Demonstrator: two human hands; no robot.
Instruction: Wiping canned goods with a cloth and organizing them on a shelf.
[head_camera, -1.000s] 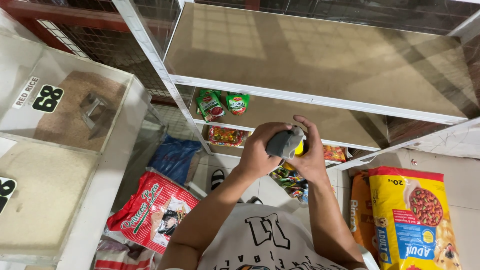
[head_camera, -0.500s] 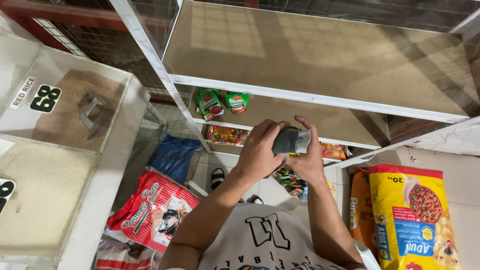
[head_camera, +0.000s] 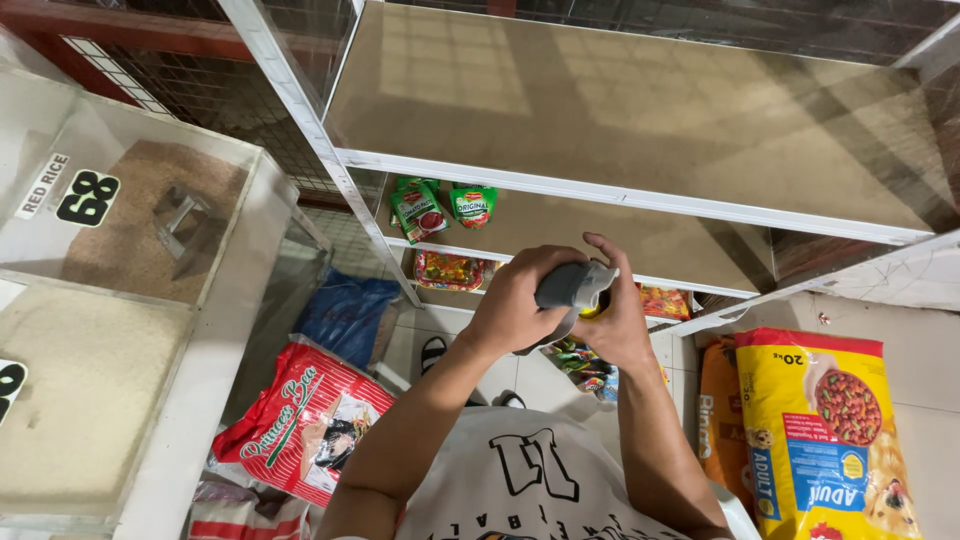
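Note:
Both my hands are raised in front of a white shelf unit (head_camera: 640, 197). My left hand (head_camera: 515, 305) grips a grey cloth (head_camera: 572, 285) wrapped over the top of a small yellow object (head_camera: 596, 308). My right hand (head_camera: 618, 320) holds that yellow object from the right side, thumb and fingers around it; most of it is hidden by the cloth and my fingers. The hands sit just below the front edge of the second shelf, over the floor.
Two green sauce pouches (head_camera: 440, 205) stand on the second shelf; colourful snack packs (head_camera: 450, 270) lie below. A clear bin of brown grain with a scoop (head_camera: 160, 220) is at left. A red sack (head_camera: 300, 420), blue bag (head_camera: 345, 315) and yellow pet food bag (head_camera: 825, 430) are on the floor.
The grey cloth has been turned and pulled over the yellow object between my hands, covering more of it. My hands stay in nearly the same place.

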